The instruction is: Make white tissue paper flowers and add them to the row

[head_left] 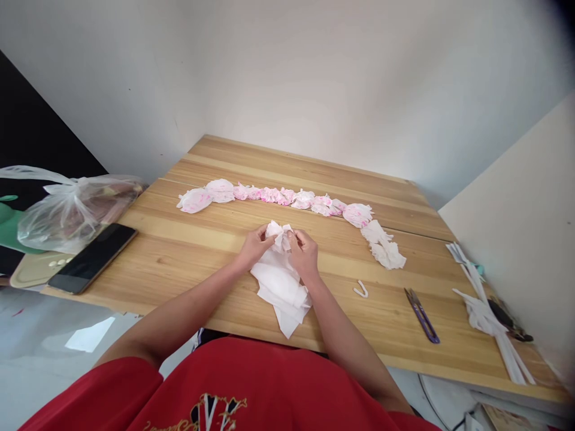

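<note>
Both hands meet on a white tissue (281, 281) near the middle of the table's front half. My left hand (256, 245) pinches its gathered top from the left. From the right, my right hand (304, 251) pinches the same bunched part. Below the fingers the tissue spreads out loosely toward the table edge, with a pointed corner. Beyond the hands, a curved row of crumpled pink-and-white tissue bunches (272, 196) lies across the table. At the row's right end is a plain white bunch (386, 248). A short bent white strip (360, 290) lies right of my right hand.
Purple-handled thread snips (422, 316) lie on the wooden table (202, 245) at right. White strips (489, 317) and dark-handled tools (510, 320) sit near the right edge. At left are a black phone (92, 258) and a knotted clear plastic bag (76, 209). Walls border the table's back.
</note>
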`<state>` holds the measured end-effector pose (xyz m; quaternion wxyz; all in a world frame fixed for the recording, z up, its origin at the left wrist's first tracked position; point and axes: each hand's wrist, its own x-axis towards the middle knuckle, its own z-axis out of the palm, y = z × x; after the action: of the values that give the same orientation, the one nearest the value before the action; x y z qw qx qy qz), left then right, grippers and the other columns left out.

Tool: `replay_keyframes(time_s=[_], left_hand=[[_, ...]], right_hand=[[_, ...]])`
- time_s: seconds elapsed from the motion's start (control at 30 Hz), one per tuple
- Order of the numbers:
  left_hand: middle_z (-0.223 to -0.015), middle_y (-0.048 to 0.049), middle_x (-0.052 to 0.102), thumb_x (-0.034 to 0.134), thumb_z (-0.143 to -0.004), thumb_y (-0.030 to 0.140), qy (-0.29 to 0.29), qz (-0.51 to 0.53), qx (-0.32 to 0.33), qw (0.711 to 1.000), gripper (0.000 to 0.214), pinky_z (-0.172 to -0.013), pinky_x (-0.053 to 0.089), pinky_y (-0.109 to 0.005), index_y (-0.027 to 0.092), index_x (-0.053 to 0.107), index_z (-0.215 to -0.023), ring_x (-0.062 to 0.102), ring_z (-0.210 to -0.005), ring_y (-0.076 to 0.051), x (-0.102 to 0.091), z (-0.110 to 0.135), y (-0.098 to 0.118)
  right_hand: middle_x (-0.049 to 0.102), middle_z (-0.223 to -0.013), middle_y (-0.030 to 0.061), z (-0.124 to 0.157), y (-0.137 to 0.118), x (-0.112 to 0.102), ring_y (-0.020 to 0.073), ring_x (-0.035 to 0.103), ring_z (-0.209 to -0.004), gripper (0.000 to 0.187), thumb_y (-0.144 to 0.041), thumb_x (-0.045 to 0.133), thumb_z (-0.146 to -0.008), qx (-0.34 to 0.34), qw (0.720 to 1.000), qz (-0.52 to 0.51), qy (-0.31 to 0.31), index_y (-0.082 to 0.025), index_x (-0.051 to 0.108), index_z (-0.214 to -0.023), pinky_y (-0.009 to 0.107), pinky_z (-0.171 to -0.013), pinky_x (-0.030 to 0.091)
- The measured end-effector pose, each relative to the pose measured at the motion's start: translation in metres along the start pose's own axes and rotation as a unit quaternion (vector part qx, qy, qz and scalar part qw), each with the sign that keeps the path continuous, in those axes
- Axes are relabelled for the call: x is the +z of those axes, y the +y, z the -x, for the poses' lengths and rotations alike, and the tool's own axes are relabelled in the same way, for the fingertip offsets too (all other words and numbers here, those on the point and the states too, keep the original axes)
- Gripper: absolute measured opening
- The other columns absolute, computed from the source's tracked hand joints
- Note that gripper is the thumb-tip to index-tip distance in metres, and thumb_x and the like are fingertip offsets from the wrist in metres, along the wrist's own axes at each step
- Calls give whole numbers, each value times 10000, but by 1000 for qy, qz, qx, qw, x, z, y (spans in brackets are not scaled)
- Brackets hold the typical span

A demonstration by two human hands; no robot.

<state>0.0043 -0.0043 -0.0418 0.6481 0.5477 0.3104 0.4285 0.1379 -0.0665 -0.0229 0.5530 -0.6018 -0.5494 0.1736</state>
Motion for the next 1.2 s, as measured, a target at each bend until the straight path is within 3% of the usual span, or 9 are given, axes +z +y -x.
replay_keyframes(time_s=[0.17,0.3,0.43,0.6,0.73,0.83,0.93,1.07,1.2], left_hand=[[-733,-11,621,676,-728,337,14,-29,-24,999,234,-593,412,-208,120,644,-808,535,-656,-118,-2,-2,-10],[-708,-1,617,673,-727,338,21,-15,-25,999,231,-566,397,-200,122,644,-804,520,-619,-105,-3,-3,-10],[-727,-7,626,702,-691,338,45,-3,-34,998,260,-565,404,-203,119,636,-816,522,-618,-107,-2,-2,-3],[-810,-16,625,696,-678,311,91,-2,-11,996,302,-603,427,-211,124,615,-902,534,-669,-113,-2,-3,7],[-807,-8,600,667,-701,288,118,-22,5,993,287,-596,421,-208,133,585,-929,522,-664,-106,-4,-4,8],[-836,-16,602,660,-714,283,126,-38,16,991,313,-606,430,-211,135,572,-974,535,-692,-114,-5,-5,8],[-882,-29,618,650,-731,278,127,-55,29,990,360,-632,445,-216,137,560,-1049,563,-739,-127,-4,-4,8],[-870,-25,635,622,-766,265,123,-93,47,987,393,-624,447,-216,147,538,-1132,584,-725,-131,-2,-1,8],[-799,-5,638,608,-781,241,118,-166,57,977,421,-593,423,-213,154,521,-1184,567,-647,-121,0,4,8]], right_hand=[[503,-666,-23,-1,-1,0,116,447,-632,281,-373,505,-882,22,1000,-9,1,-183,555,-681,232,-596,350],[380,-565,-57,-5,3,-1,102,367,-547,334,-422,534,-847,102,992,-77,13,-196,474,-609,229,-522,302],[540,-653,-29,-6,3,-1,119,480,-585,296,-471,561,-820,155,974,-163,-11,-185,597,-751,229,-529,386],[679,-969,43,-4,-3,3,165,611,-794,399,-393,618,-789,108,986,-113,-53,-194,622,-1135,265,-674,496],[669,-864,27,-4,0,4,151,602,-716,450,-286,574,-790,100,992,-72,-39,-184,578,-1228,282,-678,498],[651,-813,15,-6,3,1,156,605,-717,501,-320,567,-810,118,989,-86,-13,-177,522,-1288,295,-690,505],[672,-963,51,-6,1,-2,181,637,-889,535,-399,562,-845,97,988,-119,-18,-206,464,-1335,323,-798,515],[608,-1249,115,-3,-6,-2,226,599,-1120,683,-445,600,-836,45,984,-156,-75,-241,328,-1429,369,-896,511],[575,-1304,115,2,-9,1,241,582,-1144,807,-410,674,-782,20,993,-73,-93,-245,285,-1470,389,-957,475]])
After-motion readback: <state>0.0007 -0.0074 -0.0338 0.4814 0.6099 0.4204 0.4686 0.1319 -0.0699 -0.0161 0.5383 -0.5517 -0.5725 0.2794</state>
